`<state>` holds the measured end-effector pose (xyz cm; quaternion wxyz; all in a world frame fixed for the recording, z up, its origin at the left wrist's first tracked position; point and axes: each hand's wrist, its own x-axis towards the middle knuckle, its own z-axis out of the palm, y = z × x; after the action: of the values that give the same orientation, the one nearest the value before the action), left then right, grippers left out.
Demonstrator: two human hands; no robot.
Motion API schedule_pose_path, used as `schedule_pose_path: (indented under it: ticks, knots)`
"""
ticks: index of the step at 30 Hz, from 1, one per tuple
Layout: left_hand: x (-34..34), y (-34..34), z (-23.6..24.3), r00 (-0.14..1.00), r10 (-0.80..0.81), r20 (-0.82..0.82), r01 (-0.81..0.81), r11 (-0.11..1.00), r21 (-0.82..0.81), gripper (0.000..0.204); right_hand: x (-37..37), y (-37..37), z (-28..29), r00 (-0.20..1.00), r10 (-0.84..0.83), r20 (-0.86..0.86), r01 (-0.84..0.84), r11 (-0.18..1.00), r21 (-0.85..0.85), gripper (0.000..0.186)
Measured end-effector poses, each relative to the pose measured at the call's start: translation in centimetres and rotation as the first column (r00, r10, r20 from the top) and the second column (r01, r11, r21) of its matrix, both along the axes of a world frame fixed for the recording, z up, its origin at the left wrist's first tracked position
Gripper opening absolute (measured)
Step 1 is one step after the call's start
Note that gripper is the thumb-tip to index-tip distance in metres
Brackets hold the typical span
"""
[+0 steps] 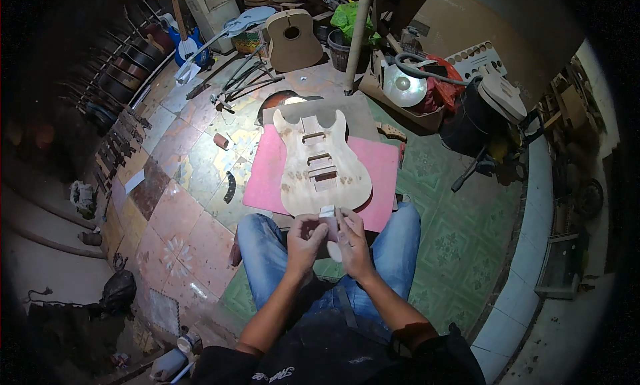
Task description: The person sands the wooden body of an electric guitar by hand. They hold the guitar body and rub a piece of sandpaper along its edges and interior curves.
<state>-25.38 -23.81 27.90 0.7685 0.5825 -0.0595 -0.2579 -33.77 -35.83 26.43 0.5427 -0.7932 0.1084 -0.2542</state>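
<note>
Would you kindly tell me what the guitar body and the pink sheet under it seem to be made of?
Guitar body: bare wood, seemingly unvarnished, judging by its pale, matt face with brown patches. Pink sheet: perhaps foam or cloth; its dull surface leaves that open.

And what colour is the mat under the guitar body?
Pink; the mat shows best in the head view.

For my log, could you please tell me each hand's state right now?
Left hand: closed, holding the strip.
Right hand: closed, holding the same strip.
</note>
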Motion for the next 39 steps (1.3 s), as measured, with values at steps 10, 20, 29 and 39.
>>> schedule_pose_path:
  ticks: [10,20,29,39]
  knots:
    - [4.8,-1.2,-5.4,0.996,-0.085,-0.026,0.089,0.967,0.239,0.053,2.6,-4.5,-5.4,0.988,0.063,-0.138,0.013,0.872,0.49,0.053]
    - [13.0,-1.1,-17.4,0.962,0.265,0.062,-0.219,0.622,0.752,0.09,7.5,-16.9,-13.8,0.916,-0.209,-0.342,0.374,0.75,0.545,0.043]
    - [15.6,-1.4,-19.2,0.947,0.274,-0.167,-0.104,0.754,0.649,0.062,6.6,-17.0,-16.1,0.911,-0.187,-0.367,0.382,0.72,0.58,0.042]
    - [17.3,-1.9,-11.5,0.926,0.273,0.262,-0.376,0.732,0.568,0.041,8.2,-13.3,-14.1,0.954,-0.176,-0.243,0.3,0.556,0.775,0.037]
